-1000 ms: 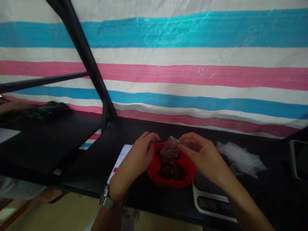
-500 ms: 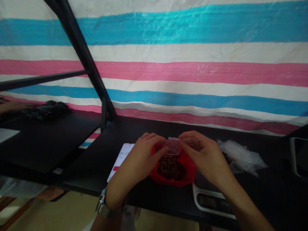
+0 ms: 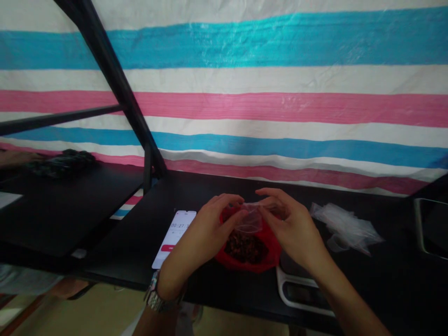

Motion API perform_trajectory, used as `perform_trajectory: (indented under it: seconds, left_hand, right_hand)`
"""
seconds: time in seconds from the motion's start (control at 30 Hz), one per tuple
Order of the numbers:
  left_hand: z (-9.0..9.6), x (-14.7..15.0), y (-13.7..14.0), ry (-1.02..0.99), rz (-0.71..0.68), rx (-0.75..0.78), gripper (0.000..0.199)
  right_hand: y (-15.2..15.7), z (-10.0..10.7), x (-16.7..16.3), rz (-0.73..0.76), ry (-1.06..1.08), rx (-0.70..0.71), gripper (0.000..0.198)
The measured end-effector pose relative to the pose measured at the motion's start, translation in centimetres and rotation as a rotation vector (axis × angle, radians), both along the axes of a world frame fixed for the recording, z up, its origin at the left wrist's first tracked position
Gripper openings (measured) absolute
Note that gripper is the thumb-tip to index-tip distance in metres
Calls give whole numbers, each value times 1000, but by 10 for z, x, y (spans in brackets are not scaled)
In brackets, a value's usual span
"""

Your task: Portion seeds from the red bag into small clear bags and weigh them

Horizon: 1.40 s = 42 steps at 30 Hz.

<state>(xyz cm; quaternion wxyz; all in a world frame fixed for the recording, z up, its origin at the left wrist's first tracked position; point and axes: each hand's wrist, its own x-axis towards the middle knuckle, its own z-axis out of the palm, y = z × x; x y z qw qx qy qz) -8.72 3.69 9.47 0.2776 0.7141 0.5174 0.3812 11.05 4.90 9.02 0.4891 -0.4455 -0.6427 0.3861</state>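
Between my two hands hangs a small clear plastic bag (image 3: 249, 220). My left hand (image 3: 219, 221) is closed, pinching the bag's left edge between thumb and fingers. On the other side my right hand (image 3: 289, 221) pinches the bag near its top right. Below the bag lies a red plastic bag (image 3: 238, 264), opened out like a bowl, with many small dark brown bits (image 3: 247, 247) in it. Whether the clear bag holds anything is too blurred to tell.
A phone with a running timer (image 3: 174, 238) lies left of my left forearm. Under my right forearm sits a white-rimmed scale (image 3: 304, 298). Several clear bags (image 3: 346, 226) are piled to the right, near a dark-screened device (image 3: 434, 227). Another person's hand (image 3: 14, 158) is at the far left.
The clear bag hangs lower and shows more of its body over the red bag. My right hand's fingers have shifted along its top. The view has moved slightly.
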Motion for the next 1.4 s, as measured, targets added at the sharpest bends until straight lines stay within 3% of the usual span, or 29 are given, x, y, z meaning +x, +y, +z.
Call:
perform_trajectory:
  seconds: [0.23,0.4,0.53,0.7,0.83,0.9,1.0,1.1,1.17,1.27,1.4]
  left_hand:
    - [3,2,2,-101,67,29,25]
    - [1,3,0,-68,18,57,22]
    - [-1,7,0,-76,69,109,22]
    - [-1,10,-2,-106,139,142,20]
    - [-1,11,-2,-97,141,161,19]
    - [-2,9,-1,-48,160,169,20]
    - [-5,1,0,155,237,127,20]
    - [-10,-8,-1,373,264,-69,24]
    - [-12,-12,-2,383,210,-175,26]
    - [-12,-12,2,225,185,-209,24]
    - [-10,-15,11,3,346,-89,20]
  right_hand:
    - [4,-1,-1,-59,11,-32,19]
    - [7,-3,-2,-54,-26,-2,22]
    - [7,-6,-7,-152,-3,43,21]
    - [8,-10,-10,-69,2,12,19]
    - [11,-11,-3,-129,8,25,20]
    - [10,-13,4,-53,-94,36,24]
    - [6,-15,17,110,-517,87,31]
    - [3,-15,27,102,-947,113,25]
    - [3,-12,30,73,-1028,101,26]
    - [5,-6,32,38,-841,143,27]
    - [5,3,35,-46,-516,293,22]
